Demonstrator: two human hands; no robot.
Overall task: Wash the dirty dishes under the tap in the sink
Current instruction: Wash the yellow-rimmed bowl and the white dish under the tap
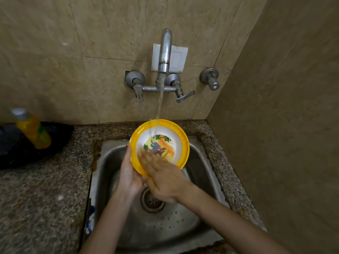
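Observation:
A yellow-rimmed bowl with a white inside and a cartoon picture is tilted toward me above the steel sink. My left hand grips its lower left rim from behind. My right hand lies flat with fingers spread on the bowl's inner lower part, blurred. Water runs from the wall tap onto the bowl's upper inside.
A yellow bottle with a grey cap stands on a dark tray at the left of the speckled stone counter. Two tap levers and a separate valve stick out of the tiled wall. A wall stands close at the right.

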